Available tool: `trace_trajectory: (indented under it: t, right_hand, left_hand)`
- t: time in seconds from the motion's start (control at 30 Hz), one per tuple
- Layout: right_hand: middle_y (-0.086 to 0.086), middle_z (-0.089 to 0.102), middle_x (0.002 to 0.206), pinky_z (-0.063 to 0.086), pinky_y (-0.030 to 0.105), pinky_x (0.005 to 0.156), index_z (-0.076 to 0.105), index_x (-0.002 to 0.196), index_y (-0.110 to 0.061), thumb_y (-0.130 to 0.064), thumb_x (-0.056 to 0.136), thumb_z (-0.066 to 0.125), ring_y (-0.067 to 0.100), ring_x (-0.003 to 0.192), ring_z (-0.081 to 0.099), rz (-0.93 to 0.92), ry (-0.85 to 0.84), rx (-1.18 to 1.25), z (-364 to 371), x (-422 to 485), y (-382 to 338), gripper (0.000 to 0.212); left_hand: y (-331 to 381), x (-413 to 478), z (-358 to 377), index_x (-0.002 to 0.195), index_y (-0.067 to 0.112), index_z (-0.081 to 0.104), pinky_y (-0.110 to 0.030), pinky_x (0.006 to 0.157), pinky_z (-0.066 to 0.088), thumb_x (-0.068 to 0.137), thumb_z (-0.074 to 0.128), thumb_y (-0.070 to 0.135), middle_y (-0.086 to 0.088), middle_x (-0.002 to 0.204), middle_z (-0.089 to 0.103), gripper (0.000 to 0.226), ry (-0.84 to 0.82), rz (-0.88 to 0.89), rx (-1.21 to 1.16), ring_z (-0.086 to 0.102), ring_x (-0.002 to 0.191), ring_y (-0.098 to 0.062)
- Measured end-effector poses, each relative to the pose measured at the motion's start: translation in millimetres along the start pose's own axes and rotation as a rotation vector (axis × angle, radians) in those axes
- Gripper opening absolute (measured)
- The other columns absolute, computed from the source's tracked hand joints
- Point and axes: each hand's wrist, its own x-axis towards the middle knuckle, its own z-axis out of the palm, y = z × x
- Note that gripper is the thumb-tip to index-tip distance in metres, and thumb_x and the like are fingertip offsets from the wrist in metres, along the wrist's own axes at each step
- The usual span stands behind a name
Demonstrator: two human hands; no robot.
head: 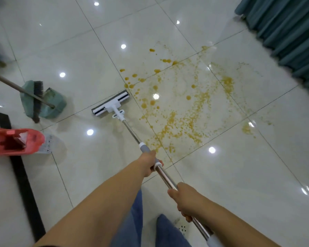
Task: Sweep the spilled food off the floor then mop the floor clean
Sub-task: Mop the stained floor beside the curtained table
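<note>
A flat mop has its white and grey head (110,102) on the glossy white tile floor (239,166), just left of a wide orange-yellow spill (184,106) of drops and smears. Its steel pole (131,132) runs back toward me. My left hand (149,164) grips the pole at the grey sleeve. My right hand (185,199) grips the bare steel lower down, closer to my body. A green dustpan (51,104) with a dark-bristled broom (37,97) lying across it sits at the left.
A red mop bucket (14,141) stands at the far left beside a black strip (23,175) on the floor. Teal curtains (289,32) hang at the upper right. My blue trouser legs (137,220) show at the bottom.
</note>
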Motion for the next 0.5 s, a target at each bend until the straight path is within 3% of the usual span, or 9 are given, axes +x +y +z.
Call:
trace_trajectory:
  t: [0.2, 0.3, 0.4, 0.5]
  right_hand:
    - [0.003, 0.047, 0.079, 0.043, 0.023, 0.046, 0.043, 0.102, -0.015, -0.035, 0.099, 0.040, 0.014, 0.059, 0.045, -0.012, 0.003, -0.062, -31, -39, 171, 0.020]
    - [0.004, 0.048, 0.078, 0.041, 0.024, 0.043, 0.044, 0.099, -0.016, -0.036, 0.098, 0.041, 0.014, 0.056, 0.045, 0.024, -0.006, -0.055, -44, -66, 241, 0.020]
    - [0.006, 0.047, 0.072, 0.039, 0.024, 0.039, 0.044, 0.093, -0.014, -0.036, 0.097, 0.043, 0.016, 0.049, 0.044, 0.086, 0.000, -0.057, -60, -91, 287, 0.022]
    - [0.007, 0.051, 0.077, 0.042, 0.025, 0.045, 0.049, 0.105, -0.009, -0.041, 0.097, 0.044, 0.017, 0.053, 0.049, 0.137, 0.073, -0.135, -71, -109, 298, 0.033]
  left_hand:
    - [-117, -41, 124, 0.110, 0.006, 0.037, -0.031, 0.061, 0.050, 0.101, 0.039, 0.030, -0.010, 0.068, 0.053, 0.026, -0.021, -0.066, 0.014, 0.053, 0.055, -0.018]
    - [-167, -64, 174, 0.109, 0.005, 0.038, -0.030, 0.054, 0.051, 0.099, 0.043, 0.030, -0.011, 0.074, 0.055, 0.026, -0.045, -0.107, -0.005, 0.055, 0.057, -0.019]
    - [-199, -88, 209, 0.111, 0.003, 0.040, -0.035, 0.066, 0.055, 0.098, 0.046, 0.029, -0.012, 0.077, 0.056, 0.030, -0.113, -0.143, -0.063, 0.057, 0.062, -0.021]
    - [-205, -99, 225, 0.120, 0.001, 0.042, -0.040, 0.076, 0.055, 0.097, 0.050, 0.025, -0.013, 0.080, 0.057, 0.034, -0.145, -0.138, -0.135, 0.058, 0.064, -0.023]
